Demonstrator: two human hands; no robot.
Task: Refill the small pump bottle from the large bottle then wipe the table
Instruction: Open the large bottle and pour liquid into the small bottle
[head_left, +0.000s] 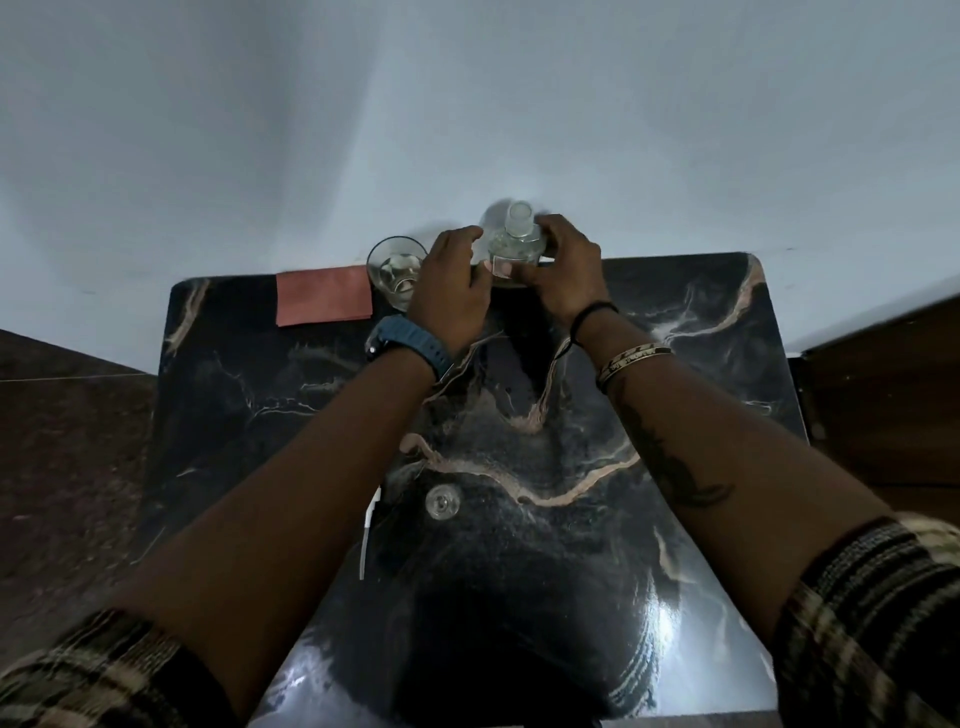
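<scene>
A clear glass bottle (511, 244) with an open, uncapped neck stands upright at the back edge of the black marble table (675, 415), against the wall. My right hand (563, 267) wraps its right side. My left hand (452, 288) cups its left side, thumb on the front of the bottle. A round clear cap (442, 503) lies on the table nearer to me. Beside it, partly hidden under my left forearm, lies a white pump tube (368, 535). A folded pink cloth (323, 296) lies flat at the back left.
A clear drinking glass (393, 270) stands just left of my left hand, between the cloth and the bottle. A pale wall rises directly behind the table. Dark floor lies to the left, and a brown wooden surface (883, 395) adjoins the table's right side.
</scene>
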